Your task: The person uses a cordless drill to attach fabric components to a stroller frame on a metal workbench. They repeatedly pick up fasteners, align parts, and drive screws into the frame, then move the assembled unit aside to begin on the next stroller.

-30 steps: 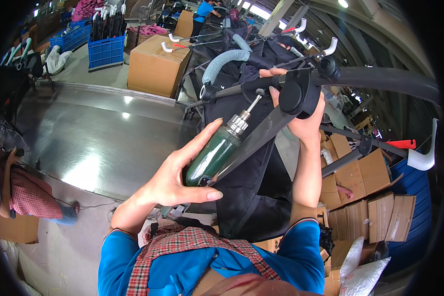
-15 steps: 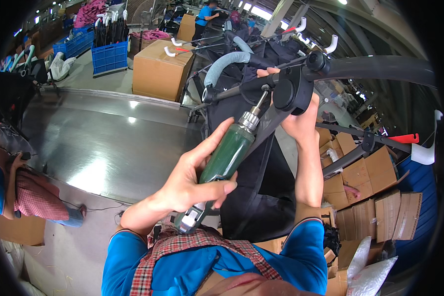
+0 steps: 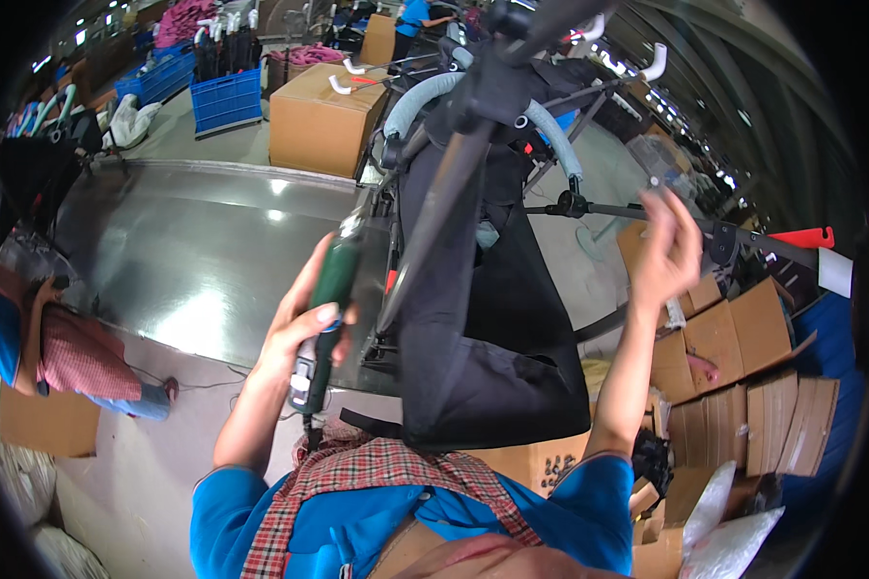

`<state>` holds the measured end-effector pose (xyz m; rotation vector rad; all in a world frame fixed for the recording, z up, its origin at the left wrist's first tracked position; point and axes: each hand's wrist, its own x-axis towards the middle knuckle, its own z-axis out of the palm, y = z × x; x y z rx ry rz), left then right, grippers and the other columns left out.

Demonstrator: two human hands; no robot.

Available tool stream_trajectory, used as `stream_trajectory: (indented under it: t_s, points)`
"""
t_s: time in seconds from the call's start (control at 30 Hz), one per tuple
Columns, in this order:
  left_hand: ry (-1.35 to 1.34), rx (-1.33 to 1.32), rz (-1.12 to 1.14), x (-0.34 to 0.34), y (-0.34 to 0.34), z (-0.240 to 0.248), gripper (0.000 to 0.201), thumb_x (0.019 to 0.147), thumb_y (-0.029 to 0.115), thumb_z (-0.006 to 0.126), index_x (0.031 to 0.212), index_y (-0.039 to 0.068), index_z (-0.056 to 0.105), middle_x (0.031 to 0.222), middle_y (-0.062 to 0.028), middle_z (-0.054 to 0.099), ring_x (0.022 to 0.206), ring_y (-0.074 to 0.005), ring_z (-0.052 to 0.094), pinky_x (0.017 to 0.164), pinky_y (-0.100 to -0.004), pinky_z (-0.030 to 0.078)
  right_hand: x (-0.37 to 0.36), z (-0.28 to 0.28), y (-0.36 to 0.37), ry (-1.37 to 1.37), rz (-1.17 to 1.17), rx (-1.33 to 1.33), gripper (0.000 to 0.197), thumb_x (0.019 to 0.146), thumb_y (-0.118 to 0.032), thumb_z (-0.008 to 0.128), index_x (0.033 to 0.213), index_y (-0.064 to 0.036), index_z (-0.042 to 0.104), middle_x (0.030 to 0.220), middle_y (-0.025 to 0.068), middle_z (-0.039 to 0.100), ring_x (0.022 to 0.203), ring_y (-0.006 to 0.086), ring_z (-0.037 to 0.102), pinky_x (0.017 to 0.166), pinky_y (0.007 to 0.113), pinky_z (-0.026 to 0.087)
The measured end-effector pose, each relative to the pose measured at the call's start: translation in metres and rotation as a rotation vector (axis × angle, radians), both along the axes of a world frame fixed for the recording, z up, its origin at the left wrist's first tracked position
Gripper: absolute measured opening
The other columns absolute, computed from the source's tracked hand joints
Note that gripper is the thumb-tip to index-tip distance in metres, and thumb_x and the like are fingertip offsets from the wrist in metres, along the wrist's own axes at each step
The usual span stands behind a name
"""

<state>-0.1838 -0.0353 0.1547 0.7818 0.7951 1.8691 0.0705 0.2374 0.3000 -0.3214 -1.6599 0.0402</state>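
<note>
My left hand (image 3: 304, 333) is wrapped round a green electric screwdriver (image 3: 334, 275), its tip pointing up and away from me. A cord leaves the tool's lower end. Just right of the tool stands a stroller (image 3: 526, 318) with a black fabric seat, dark tubes and a curved grey foam grip (image 3: 420, 101). A dark tube (image 3: 441, 217) slants across the seat, its upper joint blurred. Off to the stroller's right, my right hand (image 3: 668, 246) is raised, fingers loosely bent and apart, slightly blurred. It overlaps a dark bar in the view; contact is unclear.
A shiny metal table (image 3: 212, 261) lies to the left, with a large carton (image 3: 323, 125) and a blue crate (image 3: 226, 101) beyond it. Open cartons (image 3: 734, 338) stand at the right. A co-worker in a checked apron (image 3: 82, 362) is at the far left.
The screwdriver has come away from the joint, moving left and down with my left hand. My right hand has let go of the frame and moved right. The stroller's dark tube has swung upright and left.
</note>
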Motion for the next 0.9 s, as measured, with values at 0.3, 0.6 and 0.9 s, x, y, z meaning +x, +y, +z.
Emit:
stream_trajectory:
  t_s: [0.3, 0.6, 0.9]
  points:
    - [-0.324, -0.762, 0.283, 0.054, -0.072, -0.207, 0.075, 0.084, 0.038, 0.071, 0.146, 0.017, 0.036, 0.090, -0.0141, 0.059, 0.056, -0.0210, 0.059, 0.049, -0.0362, 0.053, 0.120, -0.076, 0.133, 0.127, 0.700, -0.504, 0.100, 0.083, -0.049, 0.069, 0.157, -0.0093, 0.017, 0.162, 0.0173, 0.019, 0.150, 0.0308, 0.019, 0.118, 0.053, 0.019]
    - [-0.303, -0.877, 0.244, 0.098, -0.085, -0.210, 0.040, 0.087, 0.035, 0.059, 0.118, 0.011, 0.050, 0.090, -0.0126, 0.060, 0.060, -0.0220, 0.058, 0.053, -0.0344, 0.051, -0.015, -0.066, 0.090, 0.065, 1.113, -0.501, 0.106, 0.072, -0.033, 0.074, 0.155, -0.0011, 0.016, 0.159, 0.0200, 0.019, 0.149, 0.0378, 0.016, 0.119, 0.059, 0.021]
    - [-0.340, -0.924, 0.245, 0.075, -0.099, -0.213, 0.051, 0.088, 0.037, 0.068, 0.128, 0.011, 0.051, 0.088, -0.0127, 0.066, 0.059, -0.0215, 0.062, 0.053, -0.0330, 0.054, -0.220, -0.057, -0.065, -0.214, 0.752, -0.140, 0.125, 0.059, -0.034, 0.088, 0.150, 0.0077, 0.015, 0.153, 0.0323, 0.014, 0.143, 0.0475, 0.024, 0.115, 0.060, 0.025]
